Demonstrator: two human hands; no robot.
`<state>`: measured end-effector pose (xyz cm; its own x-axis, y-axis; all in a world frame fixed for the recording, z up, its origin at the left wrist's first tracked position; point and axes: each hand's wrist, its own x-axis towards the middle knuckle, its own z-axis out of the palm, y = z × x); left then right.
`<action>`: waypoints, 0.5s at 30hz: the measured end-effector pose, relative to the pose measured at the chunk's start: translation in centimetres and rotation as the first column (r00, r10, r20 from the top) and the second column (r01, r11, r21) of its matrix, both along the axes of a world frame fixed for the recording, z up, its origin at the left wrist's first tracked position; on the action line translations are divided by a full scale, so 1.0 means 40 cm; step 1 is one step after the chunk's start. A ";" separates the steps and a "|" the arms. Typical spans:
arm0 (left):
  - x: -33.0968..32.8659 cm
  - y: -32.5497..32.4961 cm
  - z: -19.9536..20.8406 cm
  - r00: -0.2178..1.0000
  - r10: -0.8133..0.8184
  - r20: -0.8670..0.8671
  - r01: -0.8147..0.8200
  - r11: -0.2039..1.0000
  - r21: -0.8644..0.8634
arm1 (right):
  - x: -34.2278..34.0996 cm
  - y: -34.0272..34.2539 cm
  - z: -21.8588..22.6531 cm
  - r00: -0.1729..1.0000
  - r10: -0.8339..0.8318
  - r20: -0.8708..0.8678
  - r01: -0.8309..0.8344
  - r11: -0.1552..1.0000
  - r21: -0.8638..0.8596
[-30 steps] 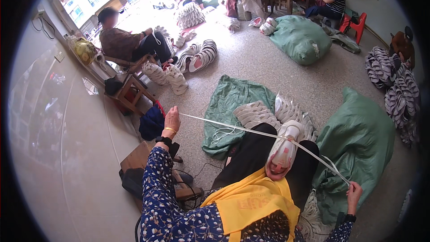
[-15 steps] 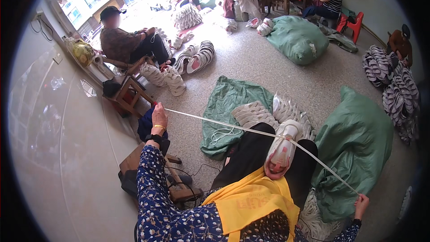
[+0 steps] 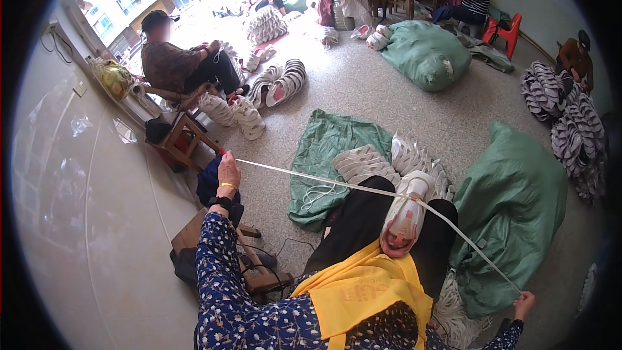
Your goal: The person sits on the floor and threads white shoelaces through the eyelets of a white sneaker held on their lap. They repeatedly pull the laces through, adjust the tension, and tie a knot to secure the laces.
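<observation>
A white sneaker (image 3: 405, 217) rests between my knees on my black trousers, toe pointing away. A long white shoelace (image 3: 324, 178) runs through it and is stretched tight to both sides. My left hand (image 3: 228, 168) is raised far out to the left, pinching one end of the lace. My right hand (image 3: 523, 303) is low at the lower right, gripping the other end. A yellow apron (image 3: 363, 288) covers my lap.
Rows of white sneakers (image 3: 369, 162) lie on a green sack (image 3: 324, 146) ahead of my knees. A stuffed green bag (image 3: 518, 207) sits at my right. A wooden stool (image 3: 181, 139) and a seated person (image 3: 178, 58) are at the left; other people work farther back.
Both hands have moved apart, the left up and outward, the right lower and farther right, drawing the lace longer and tighter through the sneaker.
</observation>
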<state>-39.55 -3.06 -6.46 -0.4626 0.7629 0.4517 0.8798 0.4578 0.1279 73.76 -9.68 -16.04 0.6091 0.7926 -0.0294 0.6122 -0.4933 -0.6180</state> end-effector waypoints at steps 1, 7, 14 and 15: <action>-0.003 -0.013 0.004 1.000 0.012 0.001 -0.012 1.000 -0.011 | -0.009 0.003 -0.001 1.000 -0.015 -0.011 0.015 1.000 0.006; -0.008 -0.006 -0.018 0.999 -0.016 -0.032 0.017 1.000 0.018 | 0.022 -0.004 -0.006 0.998 -0.038 0.054 0.038 0.999 -0.002; 0.002 0.001 -0.012 1.000 -0.027 0.005 0.027 1.000 0.014 | 0.063 -0.017 -0.014 0.986 -0.127 0.113 0.123 0.992 0.039; 0.002 0.000 -0.006 1.000 -0.021 -0.004 0.021 1.000 0.009 | 0.063 -0.017 -0.013 0.984 -0.138 0.111 0.137 0.990 0.024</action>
<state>-39.47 -3.06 -6.69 -0.4446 0.7685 0.4601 0.8898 0.4379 0.1284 76.29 -10.38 -16.57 0.7109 0.7009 0.0576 0.6052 -0.5680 -0.5578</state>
